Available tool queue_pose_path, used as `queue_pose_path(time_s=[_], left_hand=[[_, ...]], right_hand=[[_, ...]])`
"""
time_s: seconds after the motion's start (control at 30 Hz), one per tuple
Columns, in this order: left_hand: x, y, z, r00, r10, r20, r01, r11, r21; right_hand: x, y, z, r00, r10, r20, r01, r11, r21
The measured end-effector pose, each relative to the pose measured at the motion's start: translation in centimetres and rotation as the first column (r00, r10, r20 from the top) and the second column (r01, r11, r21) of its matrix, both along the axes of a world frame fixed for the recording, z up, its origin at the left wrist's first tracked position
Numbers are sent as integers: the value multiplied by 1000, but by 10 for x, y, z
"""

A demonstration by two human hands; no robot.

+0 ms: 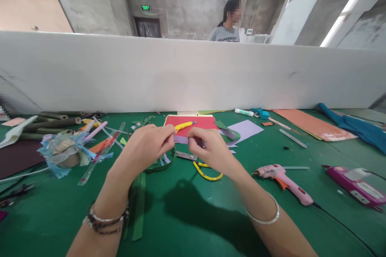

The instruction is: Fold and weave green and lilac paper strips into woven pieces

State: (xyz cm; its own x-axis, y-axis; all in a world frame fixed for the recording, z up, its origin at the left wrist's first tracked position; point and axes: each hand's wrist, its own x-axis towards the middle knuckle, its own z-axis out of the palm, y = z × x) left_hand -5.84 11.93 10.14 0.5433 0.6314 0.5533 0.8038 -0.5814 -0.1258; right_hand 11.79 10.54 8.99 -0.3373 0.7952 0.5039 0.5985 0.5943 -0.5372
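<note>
Between my two hands stretches a short purple paper strip [181, 139], raised over the green table. My left hand [147, 142] pinches its left end, and my right hand [208, 144] has curled fingers closed on the other end. Just beyond them a yellow utility knife [184, 126] lies on red paper [200, 122]. Under my hands are scissors with yellow handles [208, 174], partly hidden by my right hand. Green paper strips [139, 209] lie below my left wrist. A purple sheet [249, 131] and a curled green strip [230, 131] rest to the right.
A pink glue gun [285, 180] with its cord and a magenta device [356, 184] lie on the right. Orange sheets [313, 123] are behind them. On the left are a ruler [101, 156], a ribboned bundle [64, 152] and bamboo pieces [57, 122]. A white partition [193, 74] bounds the table; a person [226, 32] stands beyond.
</note>
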Motion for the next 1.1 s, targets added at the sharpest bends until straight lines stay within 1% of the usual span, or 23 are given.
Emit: queue_pose_path(time_s=[0.1,0.13,0.17,0.2,0.23,0.27,0.3,0.33,0.37,0.4,0.47,0.57,0.67,0.8,0.87,0.97,1.03,1.1], left_hand=[[-15,3,3,983,145,111,-143,989,-26],[-18,3,4,968,184,169,-182,983,-29],[-20,3,4,953,193,233,-189,981,-40],[-19,2,4,942,164,292,-152,986,-63],[-16,2,4,935,106,339,-77,992,-98],[-12,1,3,930,29,365,26,989,-147],[-6,1,1,928,-50,370,133,970,-204],[-1,0,0,930,-106,352,206,943,-260],[4,0,-2,933,-146,328,252,917,-309],[8,0,-3,936,-172,308,277,897,-344],[12,0,-4,934,-203,294,308,875,-375],[7,-1,-1,915,-226,335,351,855,-382],[-5,0,3,897,-176,407,349,845,-405],[-24,5,8,883,-73,464,286,867,-408],[-32,6,10,863,-22,504,257,878,-403],[-46,6,13,813,35,581,240,889,-389],[-55,4,13,774,73,629,241,884,-400],[-62,2,12,692,139,708,232,886,-401]], right_hand=[[1,2,-1,997,-68,-25,68,997,32],[1,2,-1,997,-68,-26,69,997,35],[1,2,-1,998,-56,-22,57,998,36],[0,2,-2,999,-38,-14,39,999,38],[-1,1,-2,1000,-20,-4,21,999,44],[-2,1,-3,1000,-7,7,7,998,57],[-3,0,-4,1000,-4,17,3,997,74],[-3,-1,-4,1000,-12,25,9,996,89],[-4,-2,-4,999,-26,32,23,995,102],[-4,-2,-4,998,-44,35,40,993,113],[-4,-3,-4,997,-67,42,62,991,119],[-2,-1,-3,998,-50,48,43,991,125],[4,3,-1,997,-54,51,46,988,144],[16,10,2,995,-80,63,68,981,181],[22,13,3,993,-94,72,79,979,188],[32,17,4,990,-121,72,106,977,185],[38,19,5,988,-138,66,125,977,172],[44,20,7,987,-151,60,140,977,159]])
